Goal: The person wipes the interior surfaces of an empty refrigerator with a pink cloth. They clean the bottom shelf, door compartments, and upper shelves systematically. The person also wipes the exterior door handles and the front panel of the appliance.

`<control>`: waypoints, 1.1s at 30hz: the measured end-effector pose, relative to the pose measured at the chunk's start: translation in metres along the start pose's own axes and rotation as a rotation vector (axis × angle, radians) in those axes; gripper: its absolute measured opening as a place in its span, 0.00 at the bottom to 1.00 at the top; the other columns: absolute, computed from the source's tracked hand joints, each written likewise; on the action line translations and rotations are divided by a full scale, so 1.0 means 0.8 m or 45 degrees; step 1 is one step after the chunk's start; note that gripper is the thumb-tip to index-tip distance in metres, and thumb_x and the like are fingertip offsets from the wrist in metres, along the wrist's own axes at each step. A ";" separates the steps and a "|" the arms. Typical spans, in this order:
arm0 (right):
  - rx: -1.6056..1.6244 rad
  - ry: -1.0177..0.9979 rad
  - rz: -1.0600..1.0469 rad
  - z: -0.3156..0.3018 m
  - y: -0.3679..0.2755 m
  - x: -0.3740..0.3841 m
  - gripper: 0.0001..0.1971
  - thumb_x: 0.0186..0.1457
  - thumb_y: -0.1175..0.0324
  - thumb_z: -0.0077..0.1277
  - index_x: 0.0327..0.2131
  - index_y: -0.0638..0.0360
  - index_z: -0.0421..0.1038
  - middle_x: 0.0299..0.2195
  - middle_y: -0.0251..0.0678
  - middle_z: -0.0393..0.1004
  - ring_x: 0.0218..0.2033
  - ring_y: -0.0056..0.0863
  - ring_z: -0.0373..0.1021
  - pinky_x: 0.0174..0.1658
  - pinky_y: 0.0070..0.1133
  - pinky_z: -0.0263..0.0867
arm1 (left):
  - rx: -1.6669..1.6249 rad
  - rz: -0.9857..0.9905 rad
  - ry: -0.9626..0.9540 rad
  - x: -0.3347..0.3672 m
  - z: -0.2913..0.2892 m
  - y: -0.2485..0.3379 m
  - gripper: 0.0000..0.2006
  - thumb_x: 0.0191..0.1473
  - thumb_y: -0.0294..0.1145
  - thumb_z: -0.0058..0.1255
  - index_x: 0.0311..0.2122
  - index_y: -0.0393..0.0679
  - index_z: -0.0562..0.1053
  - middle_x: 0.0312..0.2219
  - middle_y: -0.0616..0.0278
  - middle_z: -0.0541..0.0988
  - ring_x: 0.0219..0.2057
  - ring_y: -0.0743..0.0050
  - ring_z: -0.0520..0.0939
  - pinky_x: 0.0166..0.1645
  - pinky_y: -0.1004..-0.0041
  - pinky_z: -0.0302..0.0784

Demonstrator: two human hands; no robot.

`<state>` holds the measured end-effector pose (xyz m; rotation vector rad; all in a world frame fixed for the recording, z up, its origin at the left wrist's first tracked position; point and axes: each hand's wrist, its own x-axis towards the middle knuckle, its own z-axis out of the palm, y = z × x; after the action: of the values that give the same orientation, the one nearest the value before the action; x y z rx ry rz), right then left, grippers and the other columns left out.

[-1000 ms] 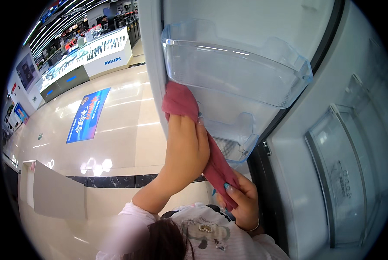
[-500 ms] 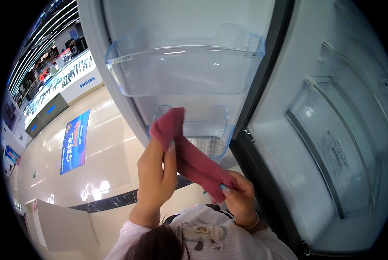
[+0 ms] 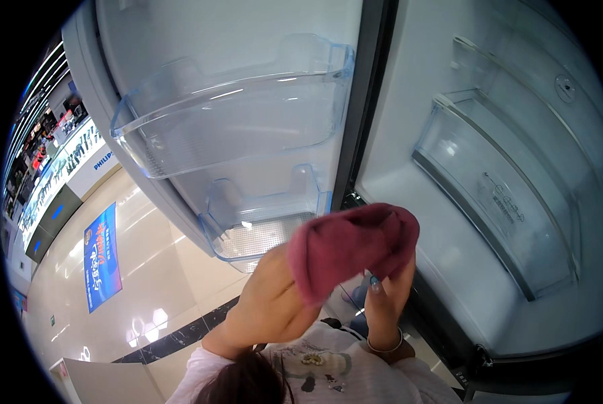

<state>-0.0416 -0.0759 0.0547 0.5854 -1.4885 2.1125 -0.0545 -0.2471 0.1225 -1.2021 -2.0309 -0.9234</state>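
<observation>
A dark red cloth [image 3: 352,246] is bunched and folded between my two hands, in front of the open refrigerator. My left hand [image 3: 264,306] grips its left end, and the folds cover most of those fingers. At the right end, my right hand [image 3: 390,296] is closed on the cloth from below, thumb with a painted nail against its lower edge. Behind the cloth, the lower clear door bin [image 3: 231,252] shows partly. The larger clear door bin [image 3: 227,114] sits above it on the door's inner side.
The refrigerator door [image 3: 200,27] stands open at left. To the right, the cabinet holds a clear drawer [image 3: 476,175] with a grey lower edge. Further left are a blue floor sign [image 3: 103,259], a white display counter [image 3: 89,158] and a low pale box [image 3: 99,380].
The cloth has gone from a long stretched strip to a wide bunched fold, farther right. My left hand has moved right and closer to my right hand. The view has shifted right.
</observation>
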 end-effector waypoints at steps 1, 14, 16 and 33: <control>-0.001 -0.001 0.017 -0.001 0.001 0.002 0.39 0.50 0.70 0.45 0.58 0.70 0.32 0.57 0.47 0.45 0.58 0.35 0.47 0.59 0.30 0.43 | 0.027 -0.014 -0.025 0.004 0.002 -0.004 0.16 0.38 0.22 0.50 0.38 0.33 0.69 0.41 0.46 0.69 0.40 0.45 0.71 0.45 0.58 0.66; 0.075 -0.017 -0.310 0.030 0.014 0.088 0.29 0.53 0.80 0.37 0.57 0.73 0.39 0.55 0.47 0.51 0.56 0.31 0.53 0.57 0.25 0.48 | 0.420 -0.220 0.006 0.101 0.008 -0.038 0.09 0.40 0.22 0.49 0.32 0.38 0.68 0.35 0.46 0.67 0.37 0.46 0.69 0.39 0.60 0.67; 0.107 0.017 -0.256 0.029 0.023 0.092 0.28 0.54 0.80 0.37 0.57 0.72 0.40 0.55 0.47 0.51 0.56 0.30 0.53 0.57 0.25 0.48 | 0.448 -0.203 0.003 0.102 0.018 -0.044 0.10 0.39 0.21 0.49 0.31 0.37 0.68 0.35 0.46 0.67 0.36 0.46 0.69 0.38 0.61 0.69; 0.213 0.036 -0.039 0.001 0.032 0.082 0.26 0.53 0.78 0.39 0.55 0.72 0.46 0.51 0.43 0.58 0.49 0.25 0.59 0.51 0.21 0.55 | 0.704 -0.246 0.093 0.107 0.056 -0.039 0.18 0.33 0.21 0.52 0.36 0.38 0.68 0.37 0.54 0.66 0.38 0.50 0.68 0.37 0.66 0.71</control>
<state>-0.1091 -0.0748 0.0750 0.6313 -1.2879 2.2259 -0.1243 -0.1804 0.1543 -0.6722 -2.1688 -0.4272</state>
